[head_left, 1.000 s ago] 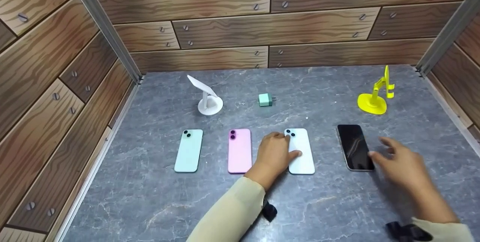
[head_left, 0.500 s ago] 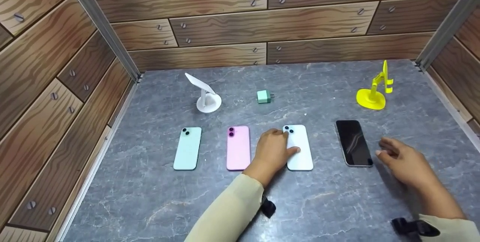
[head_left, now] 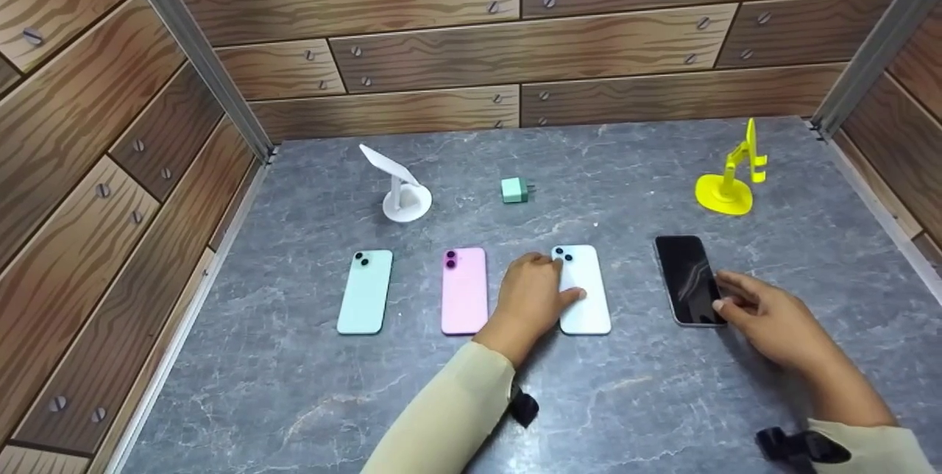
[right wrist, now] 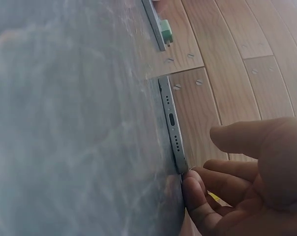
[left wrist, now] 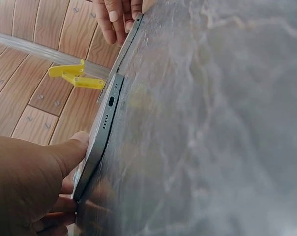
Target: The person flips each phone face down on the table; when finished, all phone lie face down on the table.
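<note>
In the head view my left hand (head_left: 531,294) is at a pale blue phone (head_left: 589,305) lying back side up, its thumb on the back and its fingers at the left edge. The left wrist view shows the same hand (left wrist: 35,182) pinching the edge of that phone (left wrist: 105,123). My right hand (head_left: 773,319) touches the right edge of a black-screened phone (head_left: 688,279), which lies screen up. From the right wrist view, its fingertips (right wrist: 195,189) meet the phone's edge (right wrist: 172,125), while the thumb stands apart above the screen.
A pink phone (head_left: 464,294) and a mint green phone (head_left: 366,294) lie to the left, backs up. Behind them are a white phone stand (head_left: 405,198), a green charger plug (head_left: 515,190) and a yellow phone stand (head_left: 725,194). Wood-patterned walls (head_left: 427,54) border the grey table (head_left: 294,400).
My right hand draws back a little from the black-screened phone, then comes left again to touch its right edge. The left hand keeps its place on the pale blue phone.
</note>
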`<state>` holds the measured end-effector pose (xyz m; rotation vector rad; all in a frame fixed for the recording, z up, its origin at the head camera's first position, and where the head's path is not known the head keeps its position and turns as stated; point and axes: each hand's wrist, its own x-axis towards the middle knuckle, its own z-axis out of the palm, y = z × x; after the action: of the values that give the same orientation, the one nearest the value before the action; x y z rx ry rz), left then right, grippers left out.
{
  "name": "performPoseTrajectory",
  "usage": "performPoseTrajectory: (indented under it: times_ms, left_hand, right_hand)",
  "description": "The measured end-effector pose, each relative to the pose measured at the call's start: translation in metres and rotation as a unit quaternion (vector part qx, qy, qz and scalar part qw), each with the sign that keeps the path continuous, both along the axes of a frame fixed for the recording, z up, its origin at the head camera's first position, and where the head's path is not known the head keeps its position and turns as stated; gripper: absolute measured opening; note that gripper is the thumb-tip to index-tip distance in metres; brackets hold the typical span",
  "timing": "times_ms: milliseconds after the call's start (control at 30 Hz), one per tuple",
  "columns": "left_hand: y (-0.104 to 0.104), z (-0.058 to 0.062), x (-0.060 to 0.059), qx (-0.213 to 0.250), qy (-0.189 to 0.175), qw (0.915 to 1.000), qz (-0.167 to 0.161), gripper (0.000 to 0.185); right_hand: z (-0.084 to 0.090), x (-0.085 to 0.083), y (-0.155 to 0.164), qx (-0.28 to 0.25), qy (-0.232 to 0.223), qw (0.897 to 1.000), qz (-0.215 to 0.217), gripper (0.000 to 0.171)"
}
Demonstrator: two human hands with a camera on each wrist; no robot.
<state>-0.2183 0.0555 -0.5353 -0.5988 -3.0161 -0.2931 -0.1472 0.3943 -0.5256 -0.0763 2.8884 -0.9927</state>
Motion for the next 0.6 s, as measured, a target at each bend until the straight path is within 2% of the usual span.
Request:
performPoseTrajectory:
  times_ms: [133, 300, 400, 467, 600]
  left_hand:
    - [0.002, 0.001, 0.002, 0.007, 0.0, 0.9999, 0.014, 0.063]
    - [0.016, 0.003, 0.006, 0.01, 0.008, 0.9996, 0.027, 0.074]
    - [0.029, 0.007, 0.009, -0.002, 0.024, 0.9997, 0.012, 0.077]
    - [0.039, 0.008, 0.01, -0.007, 0.038, 0.9992, -0.008, 0.075]
    - [0.057, 0.006, 0.016, -0.004, 0.045, 0.9976, -0.052, 0.071]
  right_hand:
    - [-0.001, 0.0, 0.0, -0.008, -0.005, 1.0, 0.0, 0.067]
    - [-0.001, 0.001, 0.002, -0.016, -0.019, 1.0, -0.002, 0.07]
    - [0.0, 0.002, 0.003, -0.022, -0.022, 1.0, -0.004, 0.072]
    - [0.0, 0.002, 0.003, -0.026, -0.022, 0.999, -0.004, 0.071]
    - [-0.002, 0.002, 0.002, -0.03, -0.02, 0.999, -0.003, 0.07]
